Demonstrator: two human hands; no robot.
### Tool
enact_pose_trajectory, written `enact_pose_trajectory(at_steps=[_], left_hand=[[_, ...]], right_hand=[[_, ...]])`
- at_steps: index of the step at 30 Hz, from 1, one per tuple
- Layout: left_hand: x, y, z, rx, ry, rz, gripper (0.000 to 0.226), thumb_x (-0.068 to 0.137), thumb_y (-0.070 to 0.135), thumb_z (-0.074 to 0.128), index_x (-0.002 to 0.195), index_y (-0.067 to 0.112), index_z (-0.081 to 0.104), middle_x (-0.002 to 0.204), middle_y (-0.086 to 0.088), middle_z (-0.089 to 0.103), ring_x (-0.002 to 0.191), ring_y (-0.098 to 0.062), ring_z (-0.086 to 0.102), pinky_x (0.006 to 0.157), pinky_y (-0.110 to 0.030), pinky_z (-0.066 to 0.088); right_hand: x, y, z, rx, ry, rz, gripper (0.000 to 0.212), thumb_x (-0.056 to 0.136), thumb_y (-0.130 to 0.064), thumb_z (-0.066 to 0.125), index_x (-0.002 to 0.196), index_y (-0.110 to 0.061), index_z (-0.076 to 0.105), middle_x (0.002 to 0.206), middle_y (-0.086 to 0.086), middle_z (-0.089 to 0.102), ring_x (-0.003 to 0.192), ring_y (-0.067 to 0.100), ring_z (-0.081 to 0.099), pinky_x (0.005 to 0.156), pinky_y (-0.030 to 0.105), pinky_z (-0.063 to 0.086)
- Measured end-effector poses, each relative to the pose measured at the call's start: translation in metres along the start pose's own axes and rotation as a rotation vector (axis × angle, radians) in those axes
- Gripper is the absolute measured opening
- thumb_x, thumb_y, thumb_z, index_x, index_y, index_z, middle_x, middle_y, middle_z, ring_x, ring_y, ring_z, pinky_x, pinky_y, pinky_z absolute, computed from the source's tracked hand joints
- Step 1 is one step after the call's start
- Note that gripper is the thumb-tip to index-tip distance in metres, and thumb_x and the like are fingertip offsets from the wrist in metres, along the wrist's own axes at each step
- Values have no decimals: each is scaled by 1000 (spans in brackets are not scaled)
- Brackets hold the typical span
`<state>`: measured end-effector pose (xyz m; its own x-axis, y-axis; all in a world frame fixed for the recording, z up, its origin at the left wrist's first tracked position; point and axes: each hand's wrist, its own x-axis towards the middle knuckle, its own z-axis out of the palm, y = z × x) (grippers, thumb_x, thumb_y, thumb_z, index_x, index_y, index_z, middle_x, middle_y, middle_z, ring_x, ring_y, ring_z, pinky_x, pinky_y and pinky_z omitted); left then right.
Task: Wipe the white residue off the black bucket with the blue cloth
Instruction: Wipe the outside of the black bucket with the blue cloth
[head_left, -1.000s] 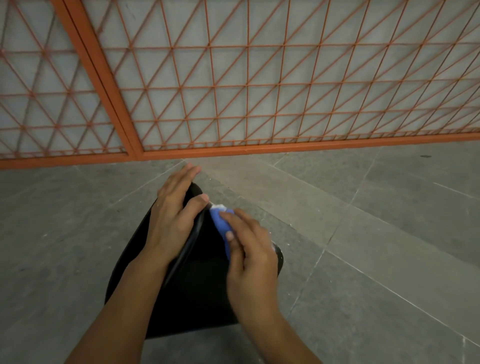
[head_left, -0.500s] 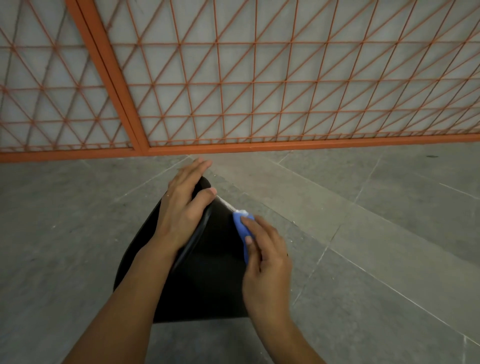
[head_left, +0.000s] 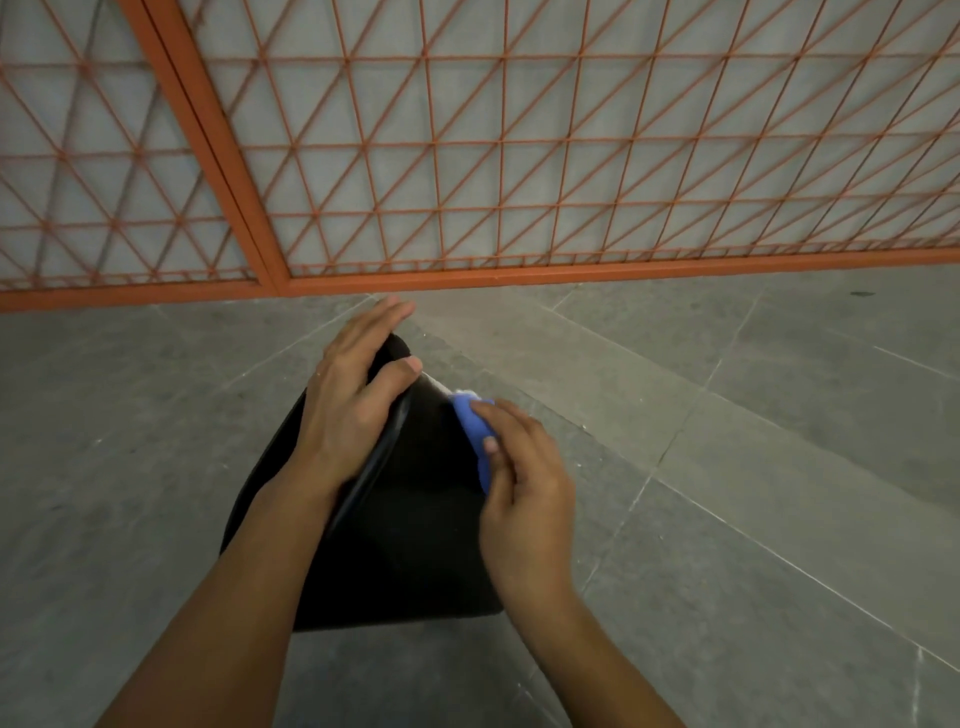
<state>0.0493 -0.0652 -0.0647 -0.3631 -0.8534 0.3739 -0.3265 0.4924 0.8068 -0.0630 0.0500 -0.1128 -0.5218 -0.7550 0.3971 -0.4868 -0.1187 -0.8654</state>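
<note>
The black bucket lies tipped on the grey floor in the middle of the head view. My left hand lies over its far upper edge, thumb pressed on the rim, holding it steady. My right hand grips the folded blue cloth and presses it against the bucket's right edge. A thin streak of white residue shows on that edge just above the cloth. Much of the bucket's left side is hidden behind my left forearm.
An orange metal lattice gate with a thick diagonal post stands just beyond the bucket. Grey stone floor tiles spread to both sides and toward me.
My right hand slid the blue cloth along the bucket's right edge, down and then back up toward the far end. The left hand kept its hold on the bucket.
</note>
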Motion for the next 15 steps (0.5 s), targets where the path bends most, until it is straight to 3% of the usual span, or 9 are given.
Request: enact_pose_trajectory(at_steps=[3, 5, 8, 12, 15], left_hand=[[0, -1, -2, -2, -2, -9, 68, 73, 47, 42, 135, 20, 49, 147, 3, 42, 139, -10, 31, 116, -46, 23], [0, -1, -1, 8, -15, 5, 67, 73, 46, 42, 135, 20, 49, 147, 2, 42, 139, -11, 32, 116, -46, 23], [0, -1, -2, -8, 8, -8, 68, 72, 46, 42, 133, 17, 51, 145, 1, 44, 138, -11, 34, 117, -42, 23], [2, -1, -3, -44, 54, -53, 68, 70, 47, 42, 130, 18, 53, 144, 1, 45, 137, -10, 35, 117, -40, 23], [4, 2, 4, 10, 37, -27, 68, 70, 49, 42, 130, 19, 54, 143, 0, 46, 136, -12, 36, 116, -42, 24]], right_hand=[[-8, 9, -5, -43, 16, 127, 31, 93, -19, 43, 117, -32, 58, 128, -4, 56, 116, 6, 47, 103, 26, 39], [-18, 1, -3, -24, 25, 101, 31, 93, -22, 43, 116, -35, 58, 127, -8, 54, 116, 0, 43, 103, 14, 33], [-12, -3, 1, -17, 2, 16, 35, 91, -26, 37, 116, -29, 60, 125, -9, 55, 115, 0, 45, 101, 10, 31], [-6, 28, -2, -59, 53, 173, 33, 94, -10, 47, 119, -30, 56, 127, -7, 54, 114, 5, 47, 103, 21, 37], [-32, 21, 6, -14, 175, 196, 35, 92, -15, 46, 121, -34, 51, 130, -9, 47, 119, -1, 41, 100, 4, 26]])
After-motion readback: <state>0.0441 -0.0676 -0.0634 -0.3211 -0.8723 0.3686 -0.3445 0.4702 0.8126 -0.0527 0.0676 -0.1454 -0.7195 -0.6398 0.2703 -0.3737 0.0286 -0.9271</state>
